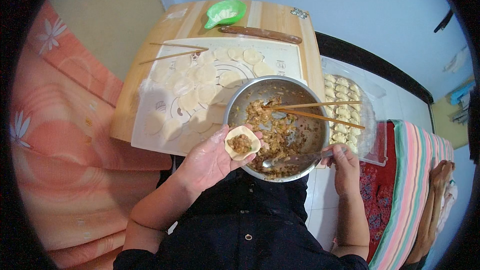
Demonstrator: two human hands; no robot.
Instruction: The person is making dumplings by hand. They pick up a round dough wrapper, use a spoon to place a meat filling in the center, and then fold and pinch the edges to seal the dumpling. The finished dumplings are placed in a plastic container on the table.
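On the palm and fingers of my left hand rests a round dumpling wrapper, cupped a little, with a lump of minced filling in its middle. My right hand grips the handle of a metal spoon. The spoon's bowl end dips into a large steel mixing bowl, which holds more chopped filling. A pair of wooden chopsticks leans in that bowl, tips in the filling and ends past the right rim. Many flat wrappers lie on a white mat left of the bowl.
A rolling pin and a green leaf-shaped dish with flour stand at the wooden table's far side. Two more chopsticks lie on the mat. To the right, a clear tray holds rows of folded dumplings.
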